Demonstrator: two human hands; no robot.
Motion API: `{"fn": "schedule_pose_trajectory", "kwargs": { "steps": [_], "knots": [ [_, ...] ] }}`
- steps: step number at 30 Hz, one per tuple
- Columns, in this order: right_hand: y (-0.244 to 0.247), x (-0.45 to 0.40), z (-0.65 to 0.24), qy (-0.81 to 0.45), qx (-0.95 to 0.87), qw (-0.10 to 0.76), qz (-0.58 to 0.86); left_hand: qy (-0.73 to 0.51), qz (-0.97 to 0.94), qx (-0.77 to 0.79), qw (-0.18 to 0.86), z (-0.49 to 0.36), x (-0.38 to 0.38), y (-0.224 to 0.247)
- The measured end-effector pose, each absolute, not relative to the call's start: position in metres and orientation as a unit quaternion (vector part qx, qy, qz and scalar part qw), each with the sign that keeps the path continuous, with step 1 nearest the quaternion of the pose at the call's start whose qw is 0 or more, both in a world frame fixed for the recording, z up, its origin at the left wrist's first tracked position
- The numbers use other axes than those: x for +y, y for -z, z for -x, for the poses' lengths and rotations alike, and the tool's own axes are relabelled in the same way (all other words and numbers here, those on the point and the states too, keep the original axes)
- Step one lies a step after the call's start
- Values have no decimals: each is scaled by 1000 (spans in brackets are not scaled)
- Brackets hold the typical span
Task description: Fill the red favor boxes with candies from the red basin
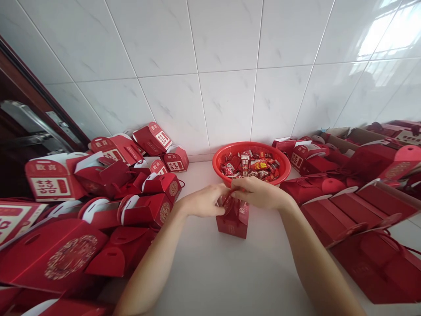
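Observation:
A small red gift box [232, 226] stands upright on the white tabletop, in front of a red plastic basket [217, 163]. My left hand [207, 201] is closed on the top left of the box, thumb and fingers at its upper flaps. From the right, my right hand [251, 192] pinches the top of the same box, close to the left fingertips. The hands partly cover the top of the box, so how its flaps sit cannot be made out. Wrapped sweets [258, 165] fill the basket just behind my hands.
Red gift boxes [77, 254] are heaped along the left, several with flaps up. More red boxes [342, 210] are piled on the right, some with cords. A tiled wall [226, 101] rises behind the table, and a door handle [33, 123] shows far left.

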State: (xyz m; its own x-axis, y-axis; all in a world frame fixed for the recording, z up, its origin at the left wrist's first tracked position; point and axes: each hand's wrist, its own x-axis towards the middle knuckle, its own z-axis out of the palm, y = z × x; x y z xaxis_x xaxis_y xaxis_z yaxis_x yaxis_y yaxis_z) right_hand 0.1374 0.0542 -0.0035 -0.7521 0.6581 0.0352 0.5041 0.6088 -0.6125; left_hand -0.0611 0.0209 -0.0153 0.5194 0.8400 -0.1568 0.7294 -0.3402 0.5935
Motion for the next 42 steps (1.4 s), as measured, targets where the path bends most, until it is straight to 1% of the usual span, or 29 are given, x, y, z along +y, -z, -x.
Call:
{"fn": "schedule_pose_trajectory", "kwargs": {
  "steps": [7,14,16,20,27,31,38,42],
  "knots": [
    [9,58,-134,-276,-893,120,336,-68,-797,495,339,55,22,17],
    [7,57,-134,-279,-903,121,304,-53,-807,494,319,61,23,17],
    [7,57,-135,-271,-902,134,308,-59,-812,482,324,62,23,16],
    [5,57,-136,-259,-891,180,328,-79,-811,475,332,63,23,14],
    [-2,53,-139,-298,-870,243,308,-148,-811,476,308,69,22,12],
    [-5,52,-144,-322,-844,315,292,-191,-804,476,300,72,22,12],
    [-15,47,-153,-335,-763,471,291,-347,-771,467,259,70,19,4],
    [-22,42,-163,-331,-719,531,303,-406,-756,449,250,68,18,1]
  ]
}}
